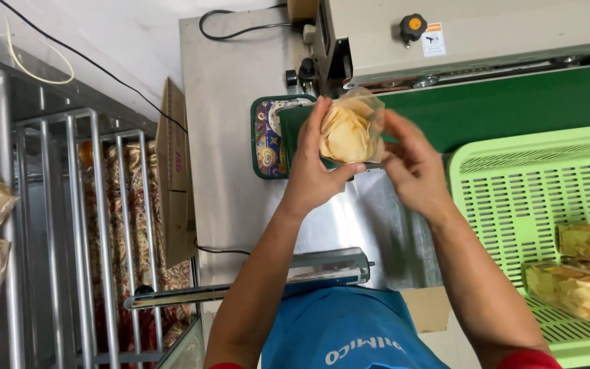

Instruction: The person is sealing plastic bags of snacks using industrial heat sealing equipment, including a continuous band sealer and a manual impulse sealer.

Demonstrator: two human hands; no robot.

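Head view shows a clear bag of chips (351, 130) held up in the middle top of the frame. Left hand (312, 174) wraps around its left side, and right hand (411, 167) pinches its right edge. Both hands sit equally close. Right of them, a green basket (513, 198) holds more chip packs (585, 290). Behind stands a sealing machine (472, 34) with a green belt (513, 102).

Pale yellow chips (347, 134) in clear bag; light-green basket (513, 198) — dark green belt (513, 106) (plain).

Both bare forearms extend forward, converging. Left hand (311, 171): fingers curled upward, thumb pointing toward the right hand. Right hand (412, 167): fingers closed in a pinch, just beside the left hand.
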